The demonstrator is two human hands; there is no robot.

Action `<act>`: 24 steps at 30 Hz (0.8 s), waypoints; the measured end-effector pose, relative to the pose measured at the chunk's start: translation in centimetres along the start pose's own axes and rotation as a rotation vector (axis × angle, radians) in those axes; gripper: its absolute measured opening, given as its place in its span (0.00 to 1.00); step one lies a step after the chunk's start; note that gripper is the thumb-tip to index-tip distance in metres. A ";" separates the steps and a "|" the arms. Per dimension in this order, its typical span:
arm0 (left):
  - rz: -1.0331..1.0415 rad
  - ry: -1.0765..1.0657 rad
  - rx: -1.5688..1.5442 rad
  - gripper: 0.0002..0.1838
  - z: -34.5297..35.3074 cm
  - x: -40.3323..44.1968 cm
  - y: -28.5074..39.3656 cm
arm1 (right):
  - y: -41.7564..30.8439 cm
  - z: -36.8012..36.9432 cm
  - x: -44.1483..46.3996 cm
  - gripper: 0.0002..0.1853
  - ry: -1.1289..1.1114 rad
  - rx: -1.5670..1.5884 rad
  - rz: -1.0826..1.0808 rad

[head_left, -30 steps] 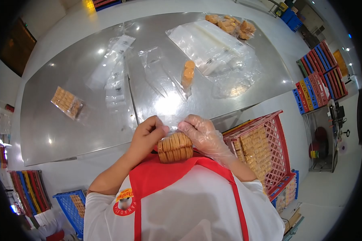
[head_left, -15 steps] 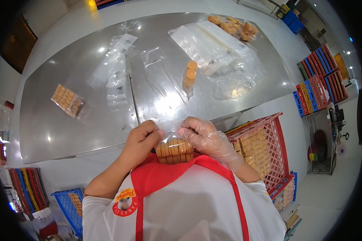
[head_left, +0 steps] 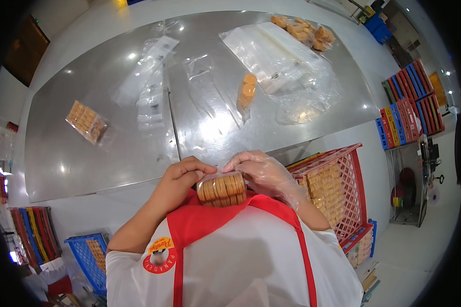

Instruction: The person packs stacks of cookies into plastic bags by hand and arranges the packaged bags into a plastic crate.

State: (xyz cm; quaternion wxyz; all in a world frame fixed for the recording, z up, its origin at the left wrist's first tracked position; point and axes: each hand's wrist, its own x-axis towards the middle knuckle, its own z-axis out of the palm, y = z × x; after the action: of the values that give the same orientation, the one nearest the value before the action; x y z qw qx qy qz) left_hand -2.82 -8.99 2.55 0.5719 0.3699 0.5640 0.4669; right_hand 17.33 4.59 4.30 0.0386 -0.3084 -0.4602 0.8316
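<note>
Close to my chest is a clear plastic bag of round biscuits (head_left: 222, 190), stacked in rows. My bare left hand (head_left: 182, 176) pinches the bag's top edge at its left corner. On the other side, my right hand (head_left: 258, 171), in a clear plastic glove, has its fingers closed on the same top edge. Both hands are just off the table's near edge, with the biscuits below the gripped film. Farther up the steel table (head_left: 200, 146) lie a narrow bag of biscuits (head_left: 247, 91) and a flat empty bag (head_left: 202, 84).
A filled biscuit pack (head_left: 87, 123) lies on the table's left, near a row of clear bags (head_left: 151, 92). A large pile of plastic bags (head_left: 276, 59) and bagged bread pieces (head_left: 305, 31) are at the back right. A red crate (head_left: 354, 197) of packed biscuits stands at my right, a blue crate (head_left: 84, 258) at my left.
My hands have drawn closer together along the bag's top, and the film between them has become shorter. The biscuit bag has risen slightly.
</note>
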 end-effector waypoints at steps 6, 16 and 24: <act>0.157 -0.108 0.564 0.26 -0.2 -1.2 2.6 | -0.5 -0.2 -0.9 0.20 -0.141 -0.300 -0.061; -0.009 -0.288 1.034 0.37 -0.7 1.7 3.5 | 1.1 -1.1 0.6 0.26 0.013 -0.466 0.010; -0.171 -0.229 0.428 0.33 -1.2 4.7 1.6 | 1.5 -1.3 0.8 0.40 -0.125 0.319 -0.163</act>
State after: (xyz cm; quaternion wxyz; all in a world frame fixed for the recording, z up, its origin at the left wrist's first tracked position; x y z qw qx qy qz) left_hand -4.52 -4.17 2.53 0.5781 0.4839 0.6109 0.2418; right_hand 17.71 4.95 2.22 0.1257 -0.2076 -0.3476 0.9057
